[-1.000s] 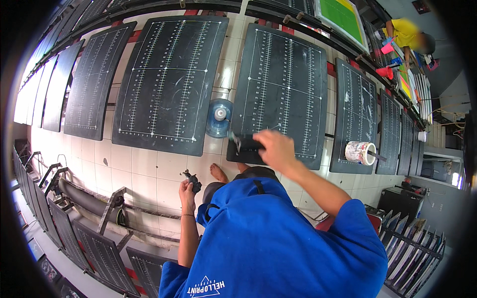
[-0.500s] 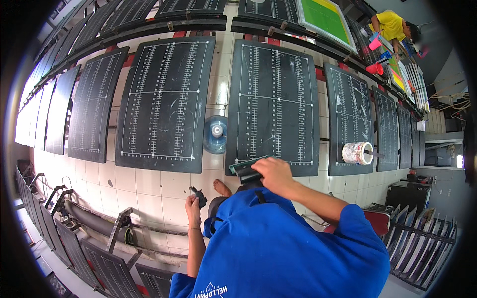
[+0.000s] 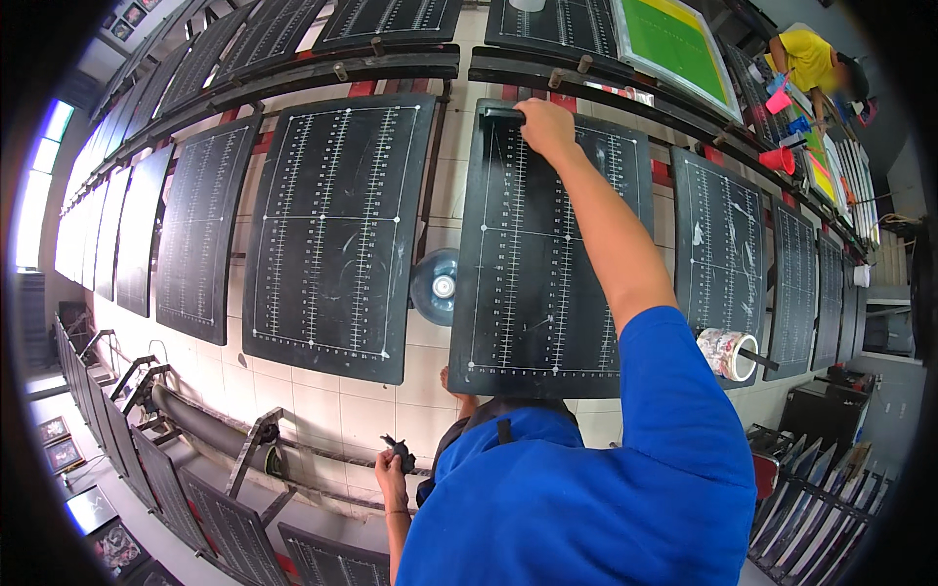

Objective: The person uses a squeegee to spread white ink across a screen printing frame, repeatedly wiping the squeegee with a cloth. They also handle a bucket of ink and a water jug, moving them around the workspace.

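r. hand (image 3: 547, 125) was up at upper mid frame, arm stretched out over the ruled blk board (image 3: 532, 293), fingers closed round the end of a dark bar (image 3: 499, 113). bar sat at the board's top l. corner; couldn't tell if it pressed on the surface. l. hand (image 3: 391, 476) was well apart from the other, lower frame just l. of ctr, fingers pinched on a small blk crumpled thing (image 3: 401, 453), exact kind unclear. it was held off the boards, nr the person's blue shirt (image 3: 576, 498).

2nd ruled board (image 3: 342, 283) lay l. of the 1st, w/ a blue water jug (image 3: 437, 283) in the gap btwn. at r. of frame a wht paint-smeared tub (image 3: 721, 354) sat at the low end of another dark board (image 3: 718, 220), mouth toward the r. edge, dark stick (image 3: 760, 359) poking out.

upper r.: co-worker in yellow shirt (image 3: 809, 61), nr a pink cup (image 3: 779, 102) & a red cup (image 3: 778, 159); also a green-and-yellow framed screen (image 3: 674, 51). lower l. had a dark roller (image 3: 208, 423), lower r. a rack of thin panels (image 3: 819, 508).
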`<move>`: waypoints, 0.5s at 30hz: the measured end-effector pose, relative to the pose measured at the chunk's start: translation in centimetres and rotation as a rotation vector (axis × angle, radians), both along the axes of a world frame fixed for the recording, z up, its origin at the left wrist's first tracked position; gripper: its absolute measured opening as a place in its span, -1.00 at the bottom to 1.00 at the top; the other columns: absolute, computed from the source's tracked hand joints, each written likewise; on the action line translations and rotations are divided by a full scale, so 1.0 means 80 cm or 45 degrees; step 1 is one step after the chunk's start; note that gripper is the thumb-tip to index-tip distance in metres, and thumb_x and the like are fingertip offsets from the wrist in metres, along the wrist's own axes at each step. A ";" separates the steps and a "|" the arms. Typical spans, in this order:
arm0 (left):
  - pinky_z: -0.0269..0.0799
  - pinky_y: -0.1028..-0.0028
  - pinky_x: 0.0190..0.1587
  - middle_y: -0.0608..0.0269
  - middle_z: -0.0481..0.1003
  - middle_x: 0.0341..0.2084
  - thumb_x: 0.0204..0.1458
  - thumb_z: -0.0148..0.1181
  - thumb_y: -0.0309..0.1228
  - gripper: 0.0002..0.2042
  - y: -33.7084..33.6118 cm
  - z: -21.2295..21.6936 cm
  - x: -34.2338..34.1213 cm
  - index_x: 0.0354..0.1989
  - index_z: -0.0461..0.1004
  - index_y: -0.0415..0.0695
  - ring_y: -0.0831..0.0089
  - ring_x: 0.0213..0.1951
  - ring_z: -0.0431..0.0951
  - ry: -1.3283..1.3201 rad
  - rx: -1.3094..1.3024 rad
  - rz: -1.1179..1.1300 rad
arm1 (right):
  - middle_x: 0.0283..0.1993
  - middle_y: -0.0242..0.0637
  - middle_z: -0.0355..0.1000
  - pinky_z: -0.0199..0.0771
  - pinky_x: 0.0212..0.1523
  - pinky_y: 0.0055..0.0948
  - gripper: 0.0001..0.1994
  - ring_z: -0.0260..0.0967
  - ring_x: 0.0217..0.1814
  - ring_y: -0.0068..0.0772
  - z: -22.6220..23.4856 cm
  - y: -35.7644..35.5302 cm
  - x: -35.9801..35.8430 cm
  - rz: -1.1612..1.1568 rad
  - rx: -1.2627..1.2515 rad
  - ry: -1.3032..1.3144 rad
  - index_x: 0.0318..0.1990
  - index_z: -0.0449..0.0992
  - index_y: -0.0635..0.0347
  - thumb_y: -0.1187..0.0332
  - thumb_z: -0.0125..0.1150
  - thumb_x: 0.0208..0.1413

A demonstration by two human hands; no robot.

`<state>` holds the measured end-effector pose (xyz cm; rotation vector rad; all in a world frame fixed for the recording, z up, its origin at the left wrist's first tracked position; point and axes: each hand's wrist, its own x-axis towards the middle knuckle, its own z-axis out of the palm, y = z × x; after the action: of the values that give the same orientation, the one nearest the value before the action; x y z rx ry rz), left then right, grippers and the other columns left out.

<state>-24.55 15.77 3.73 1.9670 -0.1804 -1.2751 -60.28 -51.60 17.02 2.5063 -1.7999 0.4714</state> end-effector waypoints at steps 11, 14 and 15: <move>0.32 0.56 -0.29 0.26 0.49 -0.33 0.19 0.13 -0.54 -0.83 -0.273 0.167 -0.065 -0.07 0.46 -0.27 0.60 -0.35 0.39 -0.244 -0.550 -0.399 | -0.09 -0.36 0.49 0.51 -0.11 -0.24 -0.59 0.46 -0.04 -0.24 0.052 0.347 -0.014 0.236 0.376 -0.174 -0.03 0.54 0.11 0.46 0.28 -0.15; 0.40 0.44 -0.12 0.19 0.52 -0.26 0.18 0.14 -0.50 -0.80 -0.465 0.184 -0.082 -0.06 0.47 -0.29 0.49 -0.22 0.47 -0.544 -0.833 -0.746 | -0.08 -0.36 0.55 0.53 -0.07 -0.28 -0.61 0.50 -0.02 -0.21 0.080 0.373 -0.037 -0.050 0.534 -0.391 -0.07 0.58 0.10 0.46 0.30 -0.17; 0.42 0.42 -0.11 0.11 0.54 -0.26 0.19 0.13 -0.47 -0.80 -0.534 0.200 -0.100 -0.06 0.46 -0.29 0.42 -0.20 0.52 -0.647 -0.842 -0.820 | -0.08 -0.36 0.56 0.53 -0.06 -0.29 -0.62 0.51 -0.02 -0.19 0.087 0.378 -0.046 -0.178 0.588 -0.461 -0.08 0.59 0.10 0.46 0.30 -0.17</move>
<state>-32.58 -26.92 19.74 1.6293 -1.3870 -0.8613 -63.93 -21.40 23.94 2.6795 -2.4500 0.5938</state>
